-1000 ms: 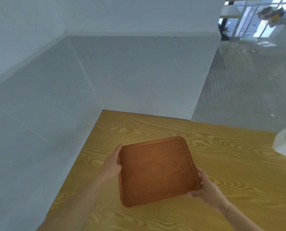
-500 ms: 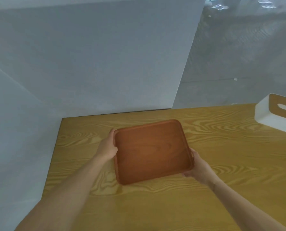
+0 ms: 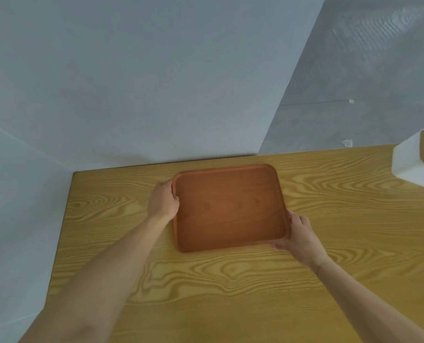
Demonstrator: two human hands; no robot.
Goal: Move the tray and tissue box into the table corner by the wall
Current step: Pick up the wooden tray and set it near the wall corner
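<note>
A reddish-brown wooden tray [image 3: 228, 206] with rounded corners is in both my hands, low over the table and close to its far edge. My left hand [image 3: 163, 200] grips the tray's left rim near the far corner. My right hand [image 3: 297, 233] grips the near right corner. Whether the tray touches the tabletop I cannot tell. A white tissue box [image 3: 416, 167] with a wooden top stands at the far right, cut off by the frame edge.
The yellow wood-grain table [image 3: 206, 293] meets a grey wall [image 3: 131, 82] along its far edge and left side, forming a corner [image 3: 73, 172] left of the tray. Grey floor [image 3: 367, 82] lies beyond the table at right.
Both hands have carried the tray forward toward the far edge of the table. The view has tilted down, so the tissue box shows further right.
</note>
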